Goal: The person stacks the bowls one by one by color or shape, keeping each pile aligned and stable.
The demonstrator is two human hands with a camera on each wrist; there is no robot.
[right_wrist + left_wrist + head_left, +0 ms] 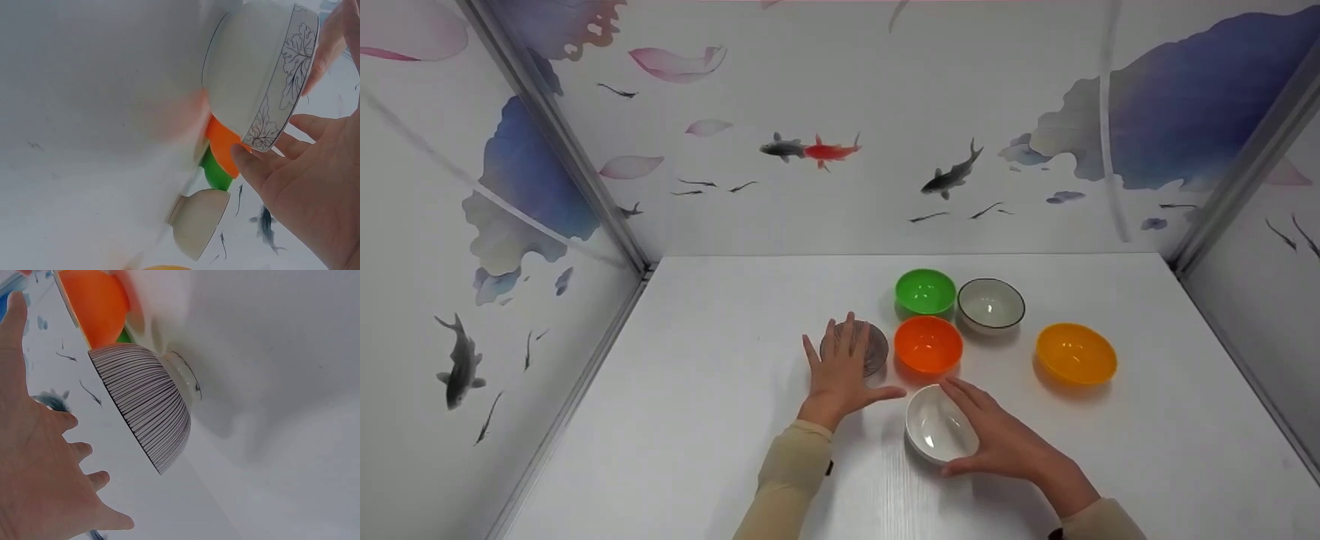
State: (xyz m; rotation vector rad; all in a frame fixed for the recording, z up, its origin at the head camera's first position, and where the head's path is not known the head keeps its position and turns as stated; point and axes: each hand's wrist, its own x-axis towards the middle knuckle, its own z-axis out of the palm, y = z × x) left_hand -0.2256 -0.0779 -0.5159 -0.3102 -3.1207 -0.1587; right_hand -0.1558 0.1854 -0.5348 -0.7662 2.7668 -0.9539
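Observation:
My left hand point(840, 375), fingers spread wide, is over a striped bowl point(876, 351); in the left wrist view the hand point(45, 455) is apart from that bowl point(143, 399), with nothing in its grasp. My right hand point(1009, 439) spans a white bowl point(934, 424), its thumb at the near rim and its fingers at the far rim. In the right wrist view, the right hand's fingertips point(244, 154) meet the rim of this bowl point(247, 73), which has a leaf pattern around its outside. The white bowl stands upright on the table.
Just beyond the white bowl is an orange bowl point(928, 345), with a green bowl point(925, 291) behind it. A pale bowl with a dark rim point(991, 306) stands beside the green one. Farther right sits a yellow bowl point(1076, 354). Painted panels point(870, 90) surround the white table point(720, 345).

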